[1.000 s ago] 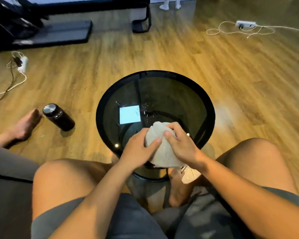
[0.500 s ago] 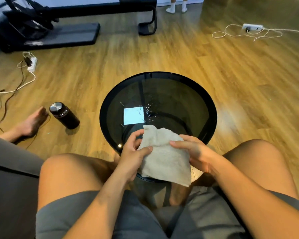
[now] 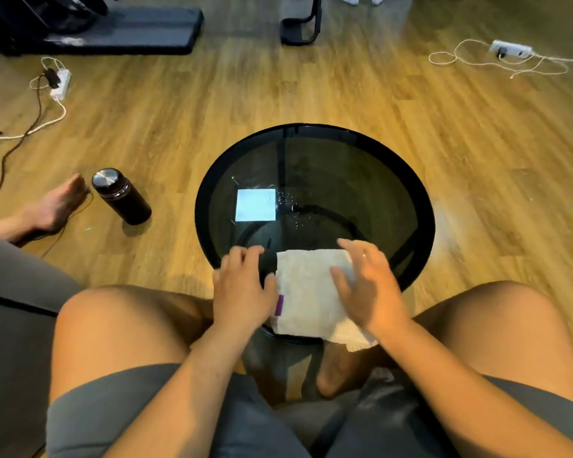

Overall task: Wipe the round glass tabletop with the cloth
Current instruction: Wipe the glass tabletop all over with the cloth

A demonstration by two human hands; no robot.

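We see the off-white, rumpled terry cloth (image 3: pixel 308 292) spread flat on the near part of the round, dark-tinted glass table (image 3: pixel 344 173), its near edge hanging over the black rim towards the person's knees. The right hand (image 3: pixel 371 292) lies on the cloth's right side with fingers wide and straight, pressing rather than gripping. The left hand (image 3: pixel 242 289) rests on the glass just beside the cloth's left edge, fingers loosely bent and holding nothing; we cannot tell whether its thumb touches the fabric. Near the middle of the glass a scatter of small water droplets (image 3: pixel 288 201) glints beside a bright square reflection (image 3: pixel 255 204), well apart from the cloth. We judge the wiping barely begun: the cloth is laid out and ready, but nearly the whole top, the wet centre and the far half included, is left to cover. A dark cylindrical steel-capped bottle (image 3: pixel 121 196) stands on the wooden floor to the left.
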